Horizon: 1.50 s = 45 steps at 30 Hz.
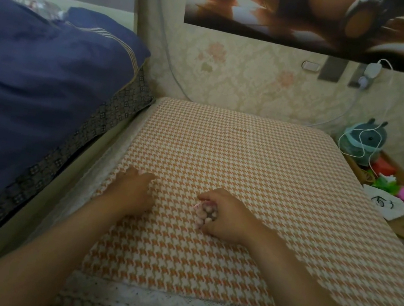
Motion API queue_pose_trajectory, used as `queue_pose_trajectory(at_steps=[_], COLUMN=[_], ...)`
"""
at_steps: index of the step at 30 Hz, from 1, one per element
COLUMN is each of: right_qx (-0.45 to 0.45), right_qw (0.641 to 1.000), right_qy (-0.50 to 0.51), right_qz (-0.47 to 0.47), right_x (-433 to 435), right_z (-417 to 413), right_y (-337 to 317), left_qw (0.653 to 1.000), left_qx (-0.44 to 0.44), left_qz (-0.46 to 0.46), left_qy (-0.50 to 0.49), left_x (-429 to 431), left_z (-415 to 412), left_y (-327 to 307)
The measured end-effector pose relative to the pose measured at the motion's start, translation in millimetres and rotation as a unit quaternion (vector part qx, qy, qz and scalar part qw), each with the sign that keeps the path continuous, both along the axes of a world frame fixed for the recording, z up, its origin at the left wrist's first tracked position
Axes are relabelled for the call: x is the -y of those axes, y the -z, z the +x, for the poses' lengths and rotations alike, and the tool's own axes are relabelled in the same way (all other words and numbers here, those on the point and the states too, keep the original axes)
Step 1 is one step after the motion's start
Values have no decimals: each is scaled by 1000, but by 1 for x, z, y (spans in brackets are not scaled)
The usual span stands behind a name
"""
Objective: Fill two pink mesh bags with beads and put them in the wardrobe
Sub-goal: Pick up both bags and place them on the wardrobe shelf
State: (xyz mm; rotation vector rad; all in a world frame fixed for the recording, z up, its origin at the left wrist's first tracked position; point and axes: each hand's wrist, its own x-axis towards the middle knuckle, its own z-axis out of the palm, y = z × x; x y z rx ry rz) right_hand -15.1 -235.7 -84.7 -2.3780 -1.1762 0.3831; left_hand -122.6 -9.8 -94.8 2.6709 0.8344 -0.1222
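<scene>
My right hand (225, 215) rests on the orange-and-white houndstooth cloth (248, 155) of a low table. It is closed around a small pink mesh bag (203, 210) with pale beads showing through the mesh. My left hand (133, 189) lies palm down on the cloth to the left, fingers curled together. A faint pink edge shows under its fingertips; I cannot tell what it is. No wardrobe is in view.
A dark blue quilt (34, 76) lies on the bed to the left. On the right, a side shelf holds a teal plush toy (365, 138), white cable, green and pink items and a white bag (387, 205). A wallpapered wall stands behind the table.
</scene>
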Motion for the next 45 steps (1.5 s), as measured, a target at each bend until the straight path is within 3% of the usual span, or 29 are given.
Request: queue_pose_trajectory(at_steps=[4,10,16,20,24,27,34,45], right_qx=[18,52,68,49,21,19,62,63], right_qw=[1000,998,995,997,995,988,989,989], right_qy=[-5,37,73,53,99,151,132,130], right_qz=[-2,-4,3,-30,-5,-34,-24,33], right_x=[0,10,28,34,34,30,21,0], right_z=[-2,7,17,17,16,15,21,132], right_y=[3,2,0,1,0,4,23,20], left_qw=[995,981,976,964,986,985,972,957], left_qx=[94,148,76,107,69,38,158,210], left_qz=[-17,-58,-96,-177,-96,-58,-67,-140], left_qy=[12,113,178,165,118,160,161,146], left_x=[9,55,87,84,73,77,84,57], left_z=[11,32,44,46,42,41,59,170], left_y=[2,3,7,0,-4,-2,8,16])
